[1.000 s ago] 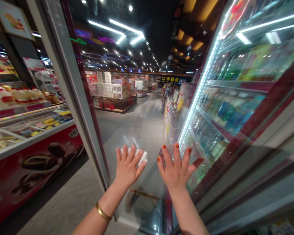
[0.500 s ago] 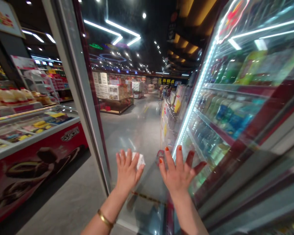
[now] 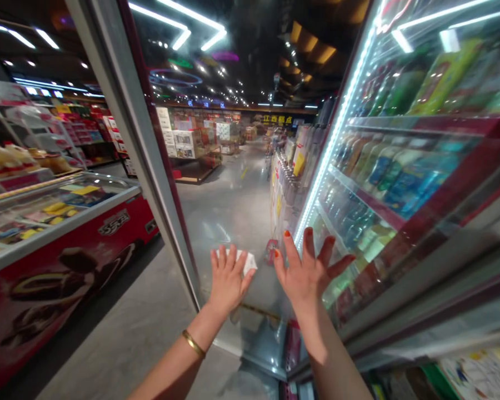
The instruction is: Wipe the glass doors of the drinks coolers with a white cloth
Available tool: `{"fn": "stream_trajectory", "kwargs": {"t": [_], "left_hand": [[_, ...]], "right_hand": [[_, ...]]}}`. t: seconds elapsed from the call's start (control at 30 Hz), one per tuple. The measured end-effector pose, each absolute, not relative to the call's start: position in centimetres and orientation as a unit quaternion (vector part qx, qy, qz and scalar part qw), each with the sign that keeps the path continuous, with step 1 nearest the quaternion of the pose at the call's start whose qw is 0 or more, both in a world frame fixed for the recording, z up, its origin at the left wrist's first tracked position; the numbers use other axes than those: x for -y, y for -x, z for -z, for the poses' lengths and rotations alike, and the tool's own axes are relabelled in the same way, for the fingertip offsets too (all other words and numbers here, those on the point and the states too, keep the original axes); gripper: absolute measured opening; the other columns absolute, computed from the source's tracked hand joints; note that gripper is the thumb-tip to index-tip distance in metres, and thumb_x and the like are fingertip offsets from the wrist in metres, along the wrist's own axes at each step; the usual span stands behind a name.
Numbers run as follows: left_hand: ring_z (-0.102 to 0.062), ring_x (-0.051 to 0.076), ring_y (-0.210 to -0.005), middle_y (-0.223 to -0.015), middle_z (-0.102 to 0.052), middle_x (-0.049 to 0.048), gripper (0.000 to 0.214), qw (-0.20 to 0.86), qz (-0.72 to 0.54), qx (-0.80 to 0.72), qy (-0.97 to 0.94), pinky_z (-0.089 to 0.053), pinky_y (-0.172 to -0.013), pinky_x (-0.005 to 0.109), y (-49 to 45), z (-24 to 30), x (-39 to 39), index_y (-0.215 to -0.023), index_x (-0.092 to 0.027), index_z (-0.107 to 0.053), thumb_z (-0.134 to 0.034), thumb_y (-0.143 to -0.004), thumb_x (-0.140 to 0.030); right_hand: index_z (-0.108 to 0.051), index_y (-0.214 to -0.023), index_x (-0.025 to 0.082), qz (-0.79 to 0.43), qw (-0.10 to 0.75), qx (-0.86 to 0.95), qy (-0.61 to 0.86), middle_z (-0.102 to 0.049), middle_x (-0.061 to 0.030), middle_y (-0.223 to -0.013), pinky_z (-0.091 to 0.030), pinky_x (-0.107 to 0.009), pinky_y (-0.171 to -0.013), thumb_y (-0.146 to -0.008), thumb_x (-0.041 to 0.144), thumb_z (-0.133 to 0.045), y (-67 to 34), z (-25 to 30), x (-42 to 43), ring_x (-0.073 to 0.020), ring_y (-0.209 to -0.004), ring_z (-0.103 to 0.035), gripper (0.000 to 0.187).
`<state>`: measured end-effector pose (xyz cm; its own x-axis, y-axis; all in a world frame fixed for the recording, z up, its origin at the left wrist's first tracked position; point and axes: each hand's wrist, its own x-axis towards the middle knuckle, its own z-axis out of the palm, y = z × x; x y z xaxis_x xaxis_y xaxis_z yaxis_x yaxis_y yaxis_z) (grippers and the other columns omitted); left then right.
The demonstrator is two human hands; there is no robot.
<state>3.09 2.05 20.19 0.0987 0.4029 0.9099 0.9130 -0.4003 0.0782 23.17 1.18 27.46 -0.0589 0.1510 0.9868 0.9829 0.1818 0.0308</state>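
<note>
My left hand (image 3: pixel 229 283) lies flat with a white tissue or cloth (image 3: pixel 250 262) pinned under its fingers against a clear glass door (image 3: pixel 229 222). A corner of the white piece sticks out past the thumb side; the rest is hidden by the hand. To the right, my right hand (image 3: pixel 306 278) is open with its fingers spread and nothing in it. It is at the glass by the lit edge of a drinks cooler (image 3: pixel 323 178); whether the whole palm touches, I cannot tell. The door's metal frame (image 3: pixel 141 144) slants down at the left of both hands.
A red-sided ice cream freezer (image 3: pixel 87 244) stands at the left. Bottles (image 3: pixel 400 161) fill the cooler shelves at the right. Through the glass show stacked boxes (image 3: pixel 185 141) on a low platform and a goods display (image 3: pixel 285 178) along the aisle.
My left hand and the white piece have shifted slightly right and up in view. My right hand stays spread, a little higher. The camera view has tilted down and turned slightly.
</note>
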Motion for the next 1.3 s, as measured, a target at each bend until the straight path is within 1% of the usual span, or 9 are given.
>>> {"fn": "stream_trajectory", "kwargs": {"t": [0.2, 0.27, 0.4, 0.47, 0.67, 0.9, 1.0, 1.13, 1.3], "left_hand": [[0.029, 0.034, -0.167, -0.18, 0.032, 0.0149, 0.079, 0.187, 0.573, 0.566, 0.562, 0.013, -0.139, 0.058, 0.2, -25.3, -5.0, -0.175, -0.015, 0.02, -0.026, -0.116, -0.04], [0.026, 0.033, -0.169, -0.182, 0.026, 0.0156, 0.082, 0.178, 0.574, 0.562, 0.568, 0.012, -0.139, 0.062, -1.6, -26.0, -5.9, -0.177, -0.017, 0.013, -0.033, -0.115, -0.043], [0.004, 0.032, -0.174, -0.185, -0.019, 0.0122, 0.08, 0.226, 0.497, 0.46, 0.7, 0.003, -0.14, 0.068, -4.6, -21.4, -4.6, -0.178, -0.032, -0.023, -0.06, -0.107, -0.043], [-0.002, 0.031, -0.174, -0.184, -0.029, 0.0073, 0.076, 0.25, 0.486, 0.435, 0.716, 0.001, -0.141, 0.065, -3.7, -19.0, -3.8, -0.175, -0.039, -0.031, -0.062, -0.106, -0.041], [0.028, 0.036, -0.169, -0.182, 0.028, 0.0151, 0.084, 0.222, 0.574, 0.534, 0.579, 0.013, -0.136, 0.072, 0.9, -24.7, -5.5, -0.177, -0.02, 0.015, -0.038, -0.114, -0.035], [0.006, 0.029, -0.175, -0.188, -0.008, 0.0064, 0.086, 0.323, 0.471, 0.404, 0.715, 0.004, -0.141, 0.064, -4.1, -22.8, -4.3, -0.179, -0.037, -0.012, -0.06, -0.107, -0.038], [0.01, 0.028, -0.174, -0.188, -0.002, 0.0098, 0.087, 0.284, 0.512, 0.46, 0.667, 0.003, -0.14, 0.068, -2.4, -21.9, -4.1, -0.179, -0.032, -0.007, -0.056, -0.108, -0.033], [0.026, 0.026, -0.17, -0.184, 0.02, 0.0112, 0.08, 0.213, 0.609, 0.533, 0.548, 0.011, -0.137, 0.069, -0.9, -29.6, -6.3, -0.178, -0.024, 0.011, -0.035, -0.114, -0.039], [0.013, 0.029, -0.174, -0.188, -0.004, 0.0062, 0.078, 0.29, 0.532, 0.424, 0.672, 0.008, -0.14, 0.065, -5.3, -32.3, -5.8, -0.179, -0.034, -0.012, -0.051, -0.111, -0.042]], "right_hand": [[-0.058, -0.161, 0.039, 0.429, 0.467, 0.601, 0.487, -0.059, -0.0129, -0.163, -0.026, -0.091, -0.121, -0.101, 0.042, -0.069, -23.3, -27.8, -1.3, -0.0473, -0.153, -0.046, 0.061], [-0.063, -0.157, 0.037, 0.446, 0.457, 0.594, 0.49, -0.063, -0.0122, -0.158, -0.024, -0.088, -0.125, -0.102, 0.044, -0.069, -23.4, -28.0, -1.4, -0.0463, -0.155, -0.045, 0.056], [-0.072, -0.145, 0.035, 0.47, 0.47, 0.574, 0.478, -0.068, -0.0087, -0.151, -0.015, -0.081, -0.133, -0.105, 0.046, -0.065, -23.4, -28.3, -1.6, -0.042, -0.164, -0.032, 0.042], [-0.073, -0.143, 0.034, 0.475, 0.473, 0.572, 0.472, -0.067, -0.0075, -0.153, -0.011, -0.077, -0.136, -0.105, 0.047, -0.064, -23.4, -28.3, -1.7, -0.0394, -0.166, -0.03, 0.041], [-0.068, -0.15, 0.038, 0.471, 0.473, 0.577, 0.471, -0.06, -0.0067, -0.16, -0.014, -0.079, -0.135, -0.102, 0.048, -0.068, -23.3, -27.9, -1.8, -0.0403, -0.165, -0.032, 0.048], [-0.055, -0.163, 0.04, 0.453, 0.486, 0.572, 0.481, -0.066, -0.0095, -0.155, -0.019, -0.084, -0.131, -0.103, 0.044, -0.069, -23.3, -27.3, -2.0, -0.0442, -0.161, -0.039, 0.062], [-0.053, -0.165, 0.042, 0.443, 0.496, 0.574, 0.478, -0.061, -0.0085, -0.162, -0.016, -0.079, -0.135, -0.103, 0.043, -0.069, -23.3, -27.2, -2.2, -0.0418, -0.158, -0.045, 0.064], [-0.057, -0.163, 0.041, 0.443, 0.497, 0.579, 0.471, -0.051, -0.007, -0.172, -0.016, -0.079, -0.135, -0.102, 0.041, -0.071, -22.9, -27.4, -2.3, -0.0427, -0.16, -0.042, 0.063], [-0.06, -0.16, 0.041, 0.427, 0.468, 0.597, 0.492, -0.048, -0.0068, -0.176, -0.009, -0.079, -0.135, -0.101, 0.036, -0.072, -23.4, -28.0, -0.9, -0.043, -0.165, -0.036, 0.061]]}}
